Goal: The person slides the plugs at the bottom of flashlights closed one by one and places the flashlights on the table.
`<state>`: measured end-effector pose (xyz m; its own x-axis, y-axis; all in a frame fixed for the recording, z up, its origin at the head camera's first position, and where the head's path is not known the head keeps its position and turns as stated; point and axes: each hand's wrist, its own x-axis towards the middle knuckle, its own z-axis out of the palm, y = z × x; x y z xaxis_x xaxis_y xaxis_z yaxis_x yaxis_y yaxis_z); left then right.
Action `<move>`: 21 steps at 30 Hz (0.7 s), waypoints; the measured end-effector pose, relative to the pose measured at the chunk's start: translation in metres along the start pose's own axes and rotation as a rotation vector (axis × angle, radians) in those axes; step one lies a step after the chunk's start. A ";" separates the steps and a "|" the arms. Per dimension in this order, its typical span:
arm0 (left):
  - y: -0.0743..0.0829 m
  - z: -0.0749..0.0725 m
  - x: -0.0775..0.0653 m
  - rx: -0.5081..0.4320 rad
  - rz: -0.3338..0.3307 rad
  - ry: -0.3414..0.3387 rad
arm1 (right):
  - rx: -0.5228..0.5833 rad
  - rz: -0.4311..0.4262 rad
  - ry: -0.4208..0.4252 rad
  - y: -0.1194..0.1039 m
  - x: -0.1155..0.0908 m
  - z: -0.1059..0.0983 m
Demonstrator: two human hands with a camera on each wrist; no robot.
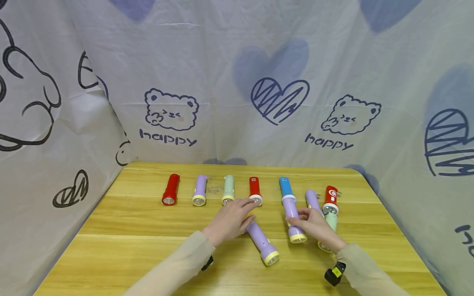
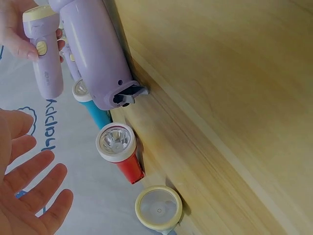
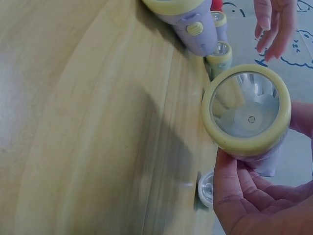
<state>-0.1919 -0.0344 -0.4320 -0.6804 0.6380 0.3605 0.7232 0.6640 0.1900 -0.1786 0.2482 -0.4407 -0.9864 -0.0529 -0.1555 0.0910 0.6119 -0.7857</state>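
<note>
My right hand [image 1: 314, 224] grips a purple flashlight [image 1: 291, 209] by its body, thumb on one side and fingers on the other. In the right wrist view its yellow-rimmed lens [image 3: 247, 115] faces the camera. My left hand [image 1: 230, 220] hovers with fingers loosely spread and holds nothing, as the left wrist view shows. Right beside it another purple flashlight [image 1: 262, 242] lies slanted on the table; the left wrist view shows a dark opening with a small flap at its tail [image 2: 128, 93]. Beyond the left fingertips lies a red flashlight with a white rim [image 1: 254, 187].
A row of flashlights lies at the back of the wooden table [image 1: 148, 246]: red [image 1: 171, 189], purple [image 1: 200, 187], mint green [image 1: 228, 187] and blue [image 1: 285, 187]. At the right are purple [image 1: 312, 199], red [image 1: 331, 196] and mint [image 1: 331, 222] ones. Printed cloth [image 1: 222, 82] hangs around.
</note>
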 end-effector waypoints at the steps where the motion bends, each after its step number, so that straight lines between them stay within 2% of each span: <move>1: 0.000 0.000 0.000 0.002 0.002 0.001 | -0.014 -0.006 0.003 0.000 0.000 0.000; 15: -0.001 0.002 -0.002 0.015 0.026 0.007 | -0.137 0.008 0.011 0.006 0.001 0.004; 21: 0.001 0.003 -0.002 0.028 0.018 -0.023 | -0.206 0.007 0.000 0.006 0.003 0.006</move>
<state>-0.1905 -0.0339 -0.4357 -0.6698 0.6589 0.3424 0.7324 0.6623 0.1582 -0.1797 0.2470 -0.4498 -0.9859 -0.0478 -0.1606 0.0682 0.7609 -0.6453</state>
